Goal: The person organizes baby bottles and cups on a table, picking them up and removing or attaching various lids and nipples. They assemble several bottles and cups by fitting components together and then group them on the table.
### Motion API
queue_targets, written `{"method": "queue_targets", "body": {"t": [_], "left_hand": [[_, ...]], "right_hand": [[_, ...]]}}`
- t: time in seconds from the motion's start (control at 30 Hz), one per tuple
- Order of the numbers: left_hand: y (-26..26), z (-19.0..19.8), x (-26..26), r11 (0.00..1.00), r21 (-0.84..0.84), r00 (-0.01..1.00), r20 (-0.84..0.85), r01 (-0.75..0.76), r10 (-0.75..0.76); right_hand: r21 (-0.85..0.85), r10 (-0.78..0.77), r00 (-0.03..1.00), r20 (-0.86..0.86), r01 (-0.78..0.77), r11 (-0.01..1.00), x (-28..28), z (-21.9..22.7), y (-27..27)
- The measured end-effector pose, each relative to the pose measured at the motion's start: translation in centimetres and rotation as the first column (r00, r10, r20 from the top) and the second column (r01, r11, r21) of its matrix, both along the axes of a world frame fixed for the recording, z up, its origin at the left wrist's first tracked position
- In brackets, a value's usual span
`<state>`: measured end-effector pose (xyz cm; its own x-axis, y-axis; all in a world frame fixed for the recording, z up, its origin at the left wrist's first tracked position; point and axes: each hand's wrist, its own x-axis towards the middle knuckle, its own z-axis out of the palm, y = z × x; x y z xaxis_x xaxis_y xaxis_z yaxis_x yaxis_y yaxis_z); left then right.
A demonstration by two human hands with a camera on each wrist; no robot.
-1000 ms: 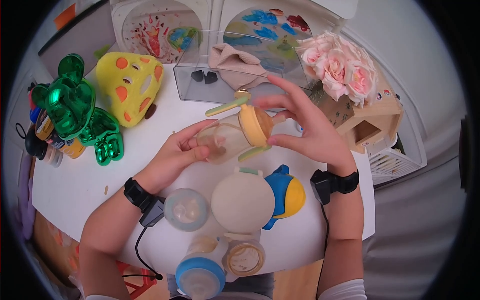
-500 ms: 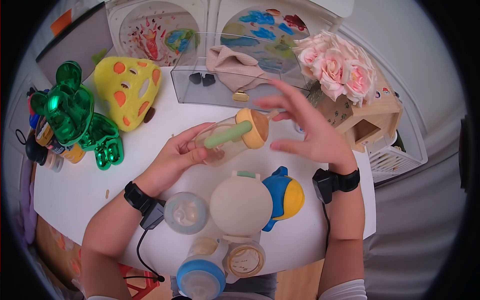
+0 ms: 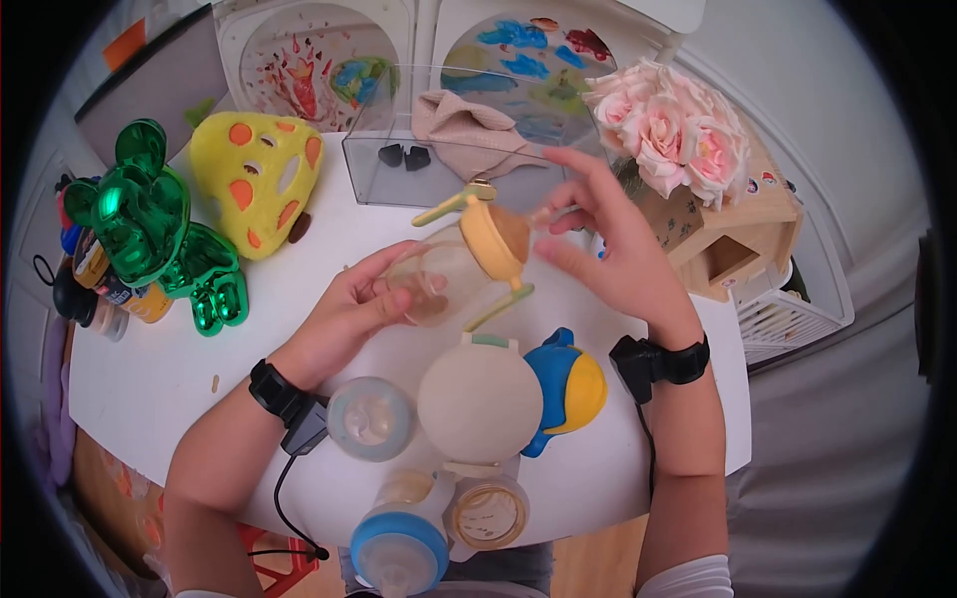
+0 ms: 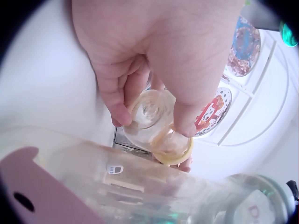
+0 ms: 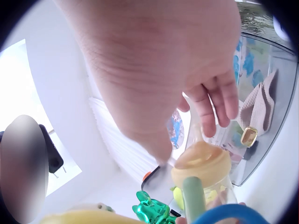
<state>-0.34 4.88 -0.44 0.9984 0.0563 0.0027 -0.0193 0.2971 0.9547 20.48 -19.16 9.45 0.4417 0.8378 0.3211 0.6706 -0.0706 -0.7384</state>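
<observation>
In the head view my left hand (image 3: 349,314) grips the clear body of a baby bottle (image 3: 427,284) near its base, tilting it to the right. The bottle has a yellow collar (image 3: 488,242), an amber teat and two green handles (image 3: 447,209). Beside the teat is my right hand (image 3: 618,254), its fingers loosely bent and spread around the tip. From the right wrist, the thumb stands apart from the fingers, with the teat (image 5: 201,156) just below them. The left wrist view shows the bottle's round base (image 4: 149,112) between thumb and fingers.
Nearer me stand a white round-topped container (image 3: 480,404), a blue and yellow item (image 3: 573,394), a clear-capped bottle (image 3: 371,419), a blue-collared bottle (image 3: 401,553) and a gold-rimmed bottle (image 3: 488,515). Behind is a transparent box (image 3: 379,184). A green bear figure (image 3: 150,214) and yellow plush (image 3: 254,179) stand left.
My right hand has let go of the collar and moved off, then come back close to the teat. The handles have swung round to the front and back to above and below. My left hand keeps its hold.
</observation>
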Motion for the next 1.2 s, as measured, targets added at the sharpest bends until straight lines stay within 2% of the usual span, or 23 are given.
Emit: {"method": "queue_targets", "body": {"t": [0.03,0.07,0.13,0.17,0.23,0.43,0.5,0.8,0.87,1.0,1.2], "left_hand": [[0.0,0.0,0.0,1.0,0.001,1.0,0.003,0.0,0.0],[0.0,0.0,0.0,0.999,-0.048,1.0,-0.004,-0.012,0.012],[0.0,0.1,0.1,0.995,-0.093,1.0,-0.012,-0.023,0.022],[-0.1,0.0,0.1,0.996,-0.084,1.0,-0.012,-0.024,0.023],[-0.2,0.0,0.1,0.997,-0.076,1.0,-0.021,-0.017,0.015],[-0.1,0.0,0.1,0.998,-0.068,1.0,0.006,0.011,-0.01],[-0.1,0.1,0.1,1.0,0.002,1.0,-0.001,0.01,-0.01],[-0.1,-0.3,0.2,0.999,-0.027,0.999,0.0,0.037,-0.037],[-0.1,-0.1,0.1,0.999,0.009,0.999,0.002,0.034,-0.034],[0.0,0.0,0.1,0.996,0.085,0.999,-0.002,0.037,-0.037],[-0.2,0.2,0.1,0.999,0.037,0.999,-0.029,0.036,-0.035]], "right_hand": [[0.042,0.104,0.989,0.1,-0.109,0.993,0.0,-0.1,-0.1],[0.044,0.104,0.989,0.103,-0.109,0.993,-0.1,0.1,-0.2],[-0.081,0.122,0.99,0.076,-0.116,0.99,-0.6,0.6,-0.3],[-0.079,0.119,0.99,0.075,-0.113,0.99,-0.6,0.8,-0.3],[-0.057,0.223,0.972,0.073,-0.219,0.974,-0.4,0.9,-0.4],[-0.071,0.3,0.951,0.073,-0.295,0.953,-0.3,0.7,-0.3],[-0.077,0.292,0.953,0.076,-0.286,0.955,-0.3,0.8,-0.1],[-0.078,0.281,0.958,0.059,-0.277,0.958,-0.3,0.4,-0.4],[-0.068,0.286,0.957,0.046,-0.283,0.957,-0.3,0.4,-0.1],[-0.072,0.21,0.967,0.143,-0.202,0.977,-0.2,-0.1,0.1],[-0.047,0.131,0.965,0.229,-0.123,0.991,-0.3,-1.1,0.1]]}}
